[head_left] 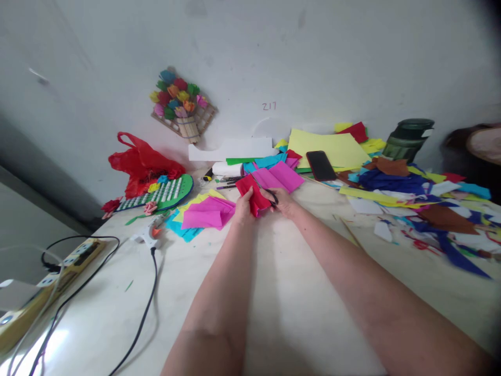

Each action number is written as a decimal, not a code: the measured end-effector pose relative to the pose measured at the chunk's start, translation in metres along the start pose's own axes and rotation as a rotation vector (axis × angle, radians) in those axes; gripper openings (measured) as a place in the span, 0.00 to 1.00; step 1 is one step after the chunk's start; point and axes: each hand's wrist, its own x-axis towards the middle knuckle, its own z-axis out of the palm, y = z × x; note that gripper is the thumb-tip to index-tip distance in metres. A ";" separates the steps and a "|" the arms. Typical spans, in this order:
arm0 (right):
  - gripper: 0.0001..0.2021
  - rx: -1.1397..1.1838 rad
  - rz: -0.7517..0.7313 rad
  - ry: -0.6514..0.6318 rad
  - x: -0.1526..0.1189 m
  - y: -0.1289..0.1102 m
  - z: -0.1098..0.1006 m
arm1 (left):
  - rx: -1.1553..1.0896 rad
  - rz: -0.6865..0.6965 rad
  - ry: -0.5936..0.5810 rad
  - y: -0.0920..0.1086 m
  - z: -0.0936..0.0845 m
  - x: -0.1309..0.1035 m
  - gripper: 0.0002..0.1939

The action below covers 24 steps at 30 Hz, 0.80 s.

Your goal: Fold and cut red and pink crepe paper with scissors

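A folded piece of red paper (250, 190) is held up between my hands near the middle of the table. My left hand (244, 206) is closed on its left edge. In my right hand (284, 202) is a pair of scissors with dark handles (274, 198), whose blades are at the red paper and mostly hidden by it. Just behind lie pink sheets (287, 176) and blue paper (270, 161). To the left of my left hand is a loose pile of pink paper (209, 213) with yellow and blue pieces under it.
A glue gun (151, 235) and its cord lie left, near a power strip (74, 266). Behind them are a green decorated board (172, 193) and a red plastic bag (141, 162). A phone (321, 165), a dark green bottle (409, 140) and heaped paper scraps (442, 216) occupy the right.
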 end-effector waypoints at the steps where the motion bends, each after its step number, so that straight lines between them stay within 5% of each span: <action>1: 0.17 -0.003 -0.002 0.006 0.000 0.000 0.000 | 0.000 0.005 0.000 0.000 0.000 0.000 0.08; 24: 0.19 0.012 0.035 -0.120 -0.009 -0.022 -0.004 | 0.028 -0.020 -0.091 0.000 -0.006 0.002 0.10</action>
